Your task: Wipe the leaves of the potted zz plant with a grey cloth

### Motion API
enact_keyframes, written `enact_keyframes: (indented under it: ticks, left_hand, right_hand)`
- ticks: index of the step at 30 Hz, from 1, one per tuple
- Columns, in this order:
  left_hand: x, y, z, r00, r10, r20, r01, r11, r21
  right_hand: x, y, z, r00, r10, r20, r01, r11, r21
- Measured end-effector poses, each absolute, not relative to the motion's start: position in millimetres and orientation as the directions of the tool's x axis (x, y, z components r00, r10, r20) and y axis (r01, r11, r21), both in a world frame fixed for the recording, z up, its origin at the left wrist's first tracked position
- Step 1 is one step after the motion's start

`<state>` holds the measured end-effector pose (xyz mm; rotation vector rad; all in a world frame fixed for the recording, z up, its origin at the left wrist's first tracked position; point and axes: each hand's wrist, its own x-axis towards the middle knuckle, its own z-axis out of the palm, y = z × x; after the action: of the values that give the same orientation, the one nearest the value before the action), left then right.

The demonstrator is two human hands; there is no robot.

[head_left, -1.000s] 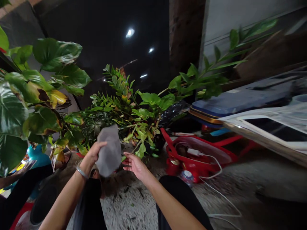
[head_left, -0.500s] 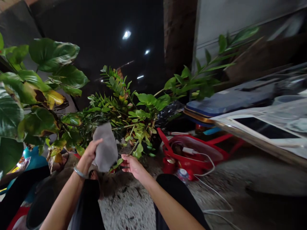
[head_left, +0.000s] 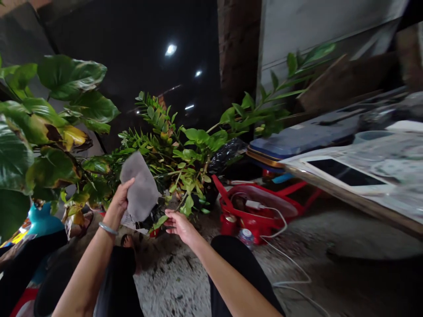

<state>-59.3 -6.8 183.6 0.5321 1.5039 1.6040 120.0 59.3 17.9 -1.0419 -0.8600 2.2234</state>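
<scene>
Currently: left hand (head_left: 119, 201) clenching a limp grey cloth (head_left: 140, 187); right hand (head_left: 180, 226) released, fingers spread, a glossy green leaf (head_left: 160, 222) just beyond the fingertips.

Round ceiling lights (head_left: 170, 50) are shining from a dark, glossy ceiling (head_left: 109, 53). A rough brown pillar (head_left: 238, 53) is rising beside a pale grey wall (head_left: 327, 39), while a speckled concrete floor (head_left: 172, 286) is stretching below, a white cable (head_left: 291, 264) trailing across it.
</scene>
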Motion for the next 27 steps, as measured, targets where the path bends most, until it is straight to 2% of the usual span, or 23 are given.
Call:
enact_keyframes:
  ticks: [2,4,6,8,12,14,17,21,24,27]
  left_hand:
    - [-43.8,-11.6,158.4,-0.529,0.806,-0.265,-0.198,0.187,0.962]
    - [-34.9,-29.6,138.9,-0.423,0.842,-0.334,-0.101,0.323,0.941]
    - [-36.2,-50.8,135.7,-0.326,0.870,-0.370,-0.024,0.383,0.923]
    - [-45.8,-64.5,150.7,-0.324,0.886,-0.331,-0.029,0.340,0.940]
    - [-66.2,-51.7,196.6,-0.521,0.842,-0.139,-0.148,0.072,0.986]
    - [-66.9,-32.9,203.1,-0.590,0.797,-0.131,-0.219,-0.001,0.976]
    - [-54.6,-15.3,182.3,-0.595,0.773,-0.222,-0.224,0.107,0.969]
    - [-39.7,-43.3,146.4,-0.439,0.831,-0.343,-0.110,0.329,0.938]
    - [-50.0,-84.6,154.6,-0.412,0.862,-0.295,-0.133,0.263,0.955]
    - [-75.7,-108.1,183.8,-0.607,0.769,-0.202,-0.240,0.065,0.969]
  right_hand:
    - [121.7,59.9,16.1,-0.559,0.678,-0.478,-0.172,-0.658,-0.733]
    - [124.2,61.4,13.7,-0.562,0.666,-0.490,-0.147,-0.664,-0.733]
    - [126.6,63.3,11.5,-0.568,0.655,-0.498,-0.130,-0.669,-0.732]
    - [127.8,64.7,10.5,-0.574,0.653,-0.494,-0.128,-0.668,-0.733]
    - [125.9,63.3,12.5,-0.579,0.672,-0.462,-0.161,-0.649,-0.744]
    - [124.3,60.9,14.3,-0.578,0.684,-0.446,-0.185,-0.642,-0.745]
    - [124.3,57.2,14.9,-0.581,0.685,-0.440,-0.196,-0.642,-0.741]
    - [129.2,57.1,10.7,-0.579,0.661,-0.477,-0.142,-0.659,-0.739]
    - [131.9,60.3,7.3,-0.582,0.654,-0.484,-0.129,-0.661,-0.739]
    - [130.8,62.2,7.0,-0.589,0.654,-0.476,-0.134,-0.659,-0.740]
